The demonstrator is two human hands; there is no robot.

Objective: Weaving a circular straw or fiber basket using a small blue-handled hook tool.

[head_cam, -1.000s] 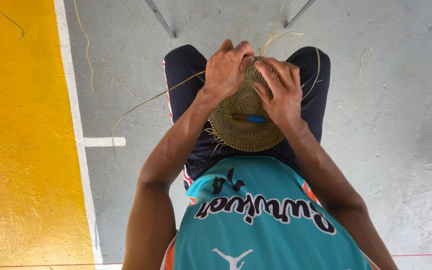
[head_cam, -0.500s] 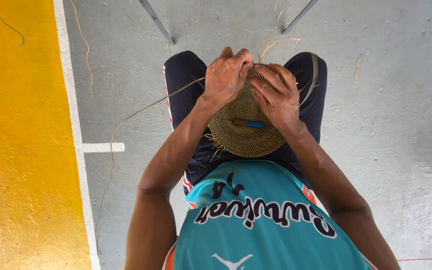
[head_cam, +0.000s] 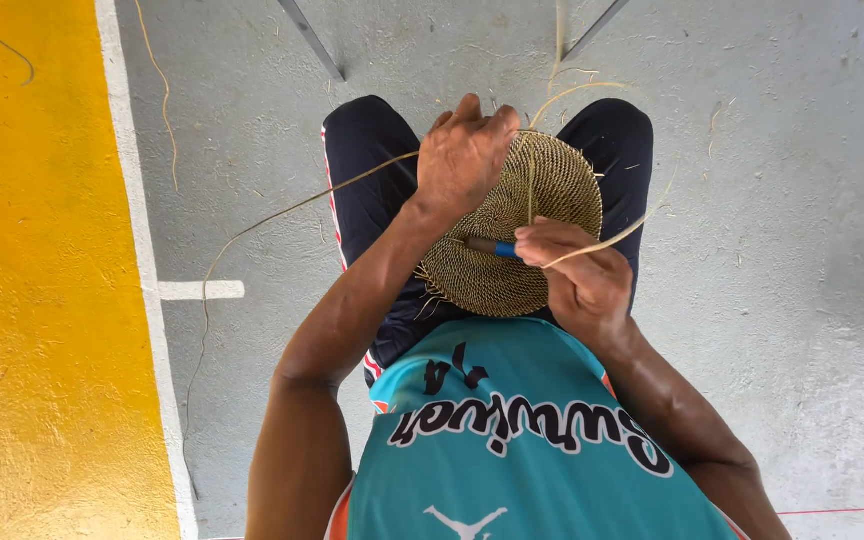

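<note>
Now round woven mat (head_cam: 527, 235) sits on lap, over dark shorts (head_cam: 372, 180). Left hand (head_cam: 464, 155) closed on mat's far edge: keep firm. Right hand (head_cam: 577, 275) pinches blue-tipped tool (head_cam: 492, 246) and thin straw strand (head_cam: 602, 240). Poke slowly, pull strand snug, keep mat flat.

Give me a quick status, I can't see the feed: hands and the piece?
Left hand gripping woven disc at far rim. Right hand pinching blue-handled tool and a straw strand. Nothing in the way.

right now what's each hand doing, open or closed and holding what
Left hand: closed, gripping the far rim of the round woven disc.
Right hand: closed on a blue-handled tool and a thin fibre strand.
</note>
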